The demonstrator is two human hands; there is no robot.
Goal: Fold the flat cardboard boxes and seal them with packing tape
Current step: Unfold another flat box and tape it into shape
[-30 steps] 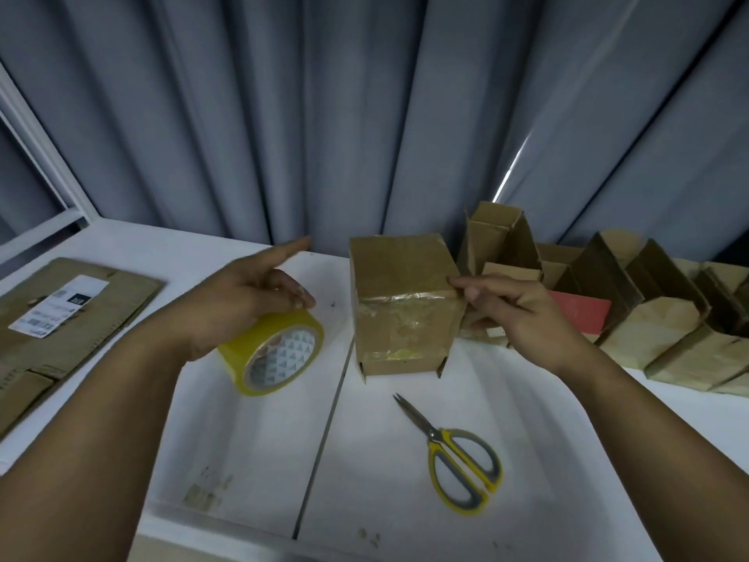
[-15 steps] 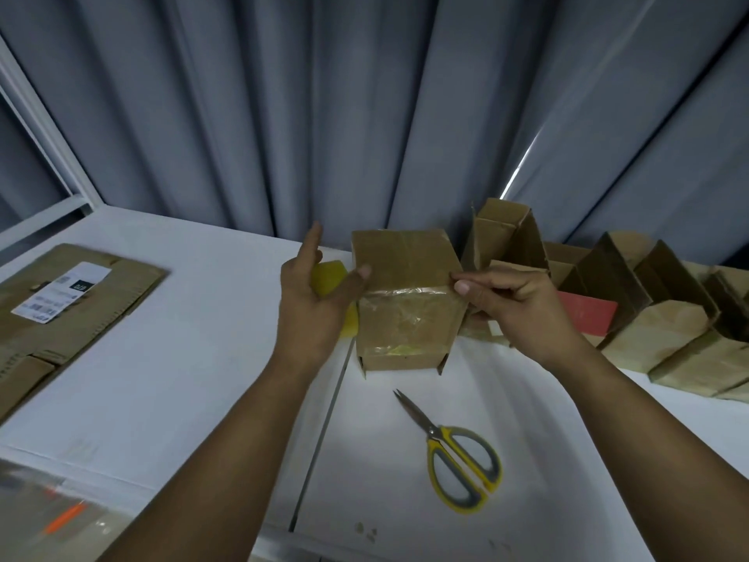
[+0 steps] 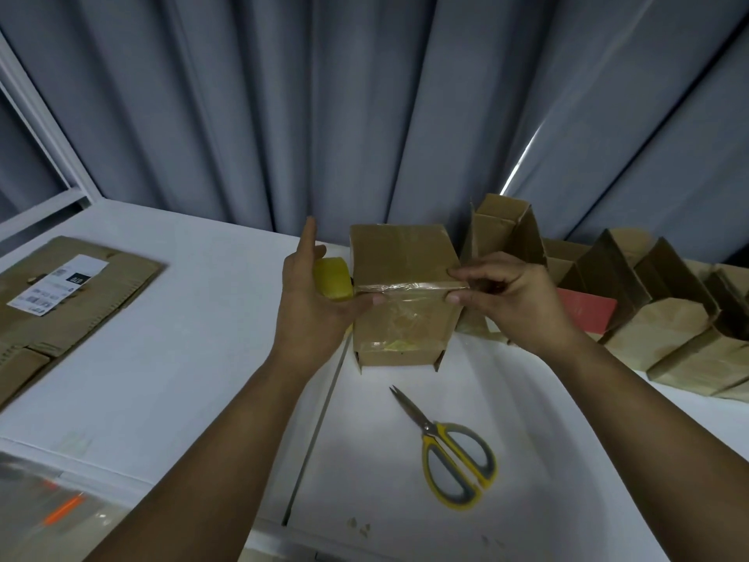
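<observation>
Head view showed the box (image 3: 401, 273) standing mid-desk (image 3: 182, 358), a tape strip (image 3: 413, 286) drawn along its top front edge. The left hand (image 3: 308, 302) held the yellow tape roll (image 3: 332, 277) just beside the box's left side with its thumb pressed on the strip, while the right hand (image 3: 514, 302) pinched the strip's end at the right corner with curled fingers (image 3: 466, 273). To seal well, I judged, the strip needed pulling taut and level, rubbing flat from the middle outward, then cutting with the scissors (image 3: 450, 452) lying nearby.
</observation>
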